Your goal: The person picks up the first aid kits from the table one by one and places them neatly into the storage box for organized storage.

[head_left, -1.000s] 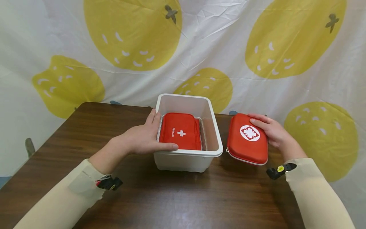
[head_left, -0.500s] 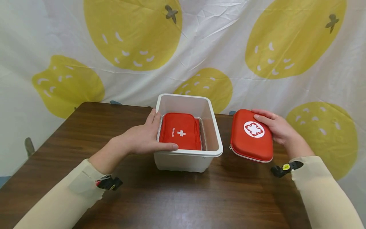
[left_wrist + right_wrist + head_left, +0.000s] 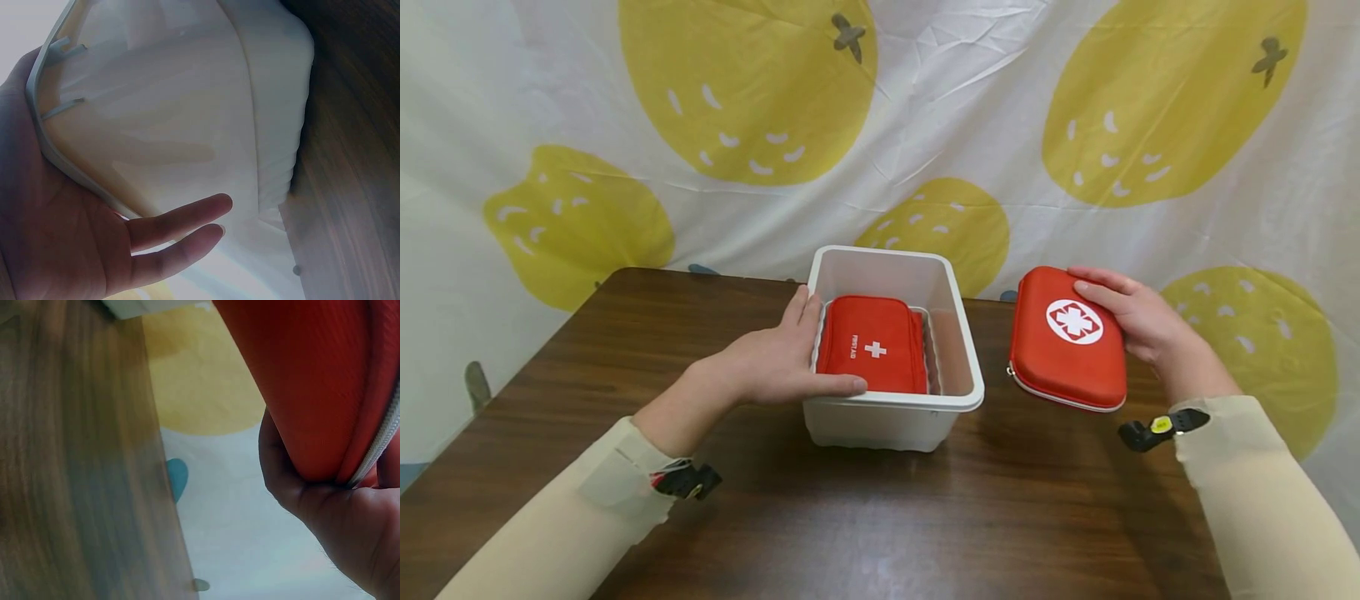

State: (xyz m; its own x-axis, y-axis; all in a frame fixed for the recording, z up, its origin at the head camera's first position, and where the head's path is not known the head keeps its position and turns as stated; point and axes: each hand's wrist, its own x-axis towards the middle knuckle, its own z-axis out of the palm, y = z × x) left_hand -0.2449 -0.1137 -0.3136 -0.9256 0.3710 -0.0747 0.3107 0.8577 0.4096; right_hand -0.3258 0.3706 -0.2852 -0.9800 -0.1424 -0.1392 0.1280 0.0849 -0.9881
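Note:
In the head view, my left hand (image 3: 775, 354) rests on the left corner of a white plastic bin (image 3: 880, 425), thumb lying along the near rim. The left wrist view shows two extended fingers (image 3: 181, 222) beside the bin's outer wall. Inside the bin lies a red soft first aid pouch (image 3: 876, 346) with a white cross, on a clear, wavy-edged container (image 3: 933, 358). Right of the bin, my right hand (image 3: 1131, 312) holds a red hard-shell zippered first aid case (image 3: 1045, 358) above the table, thumb on top; the fingers beneath are mostly hidden.
A dark brown wood-grain table (image 3: 880, 517) carries the bin. Behind it hangs a white curtain (image 3: 760, 217) printed with yellow lemons. Black wrist cameras are strapped at both wrists.
My right hand has lifted the red first aid case up and slightly to the right, away from the bin. The left hand, bin and pouch have stayed in place.

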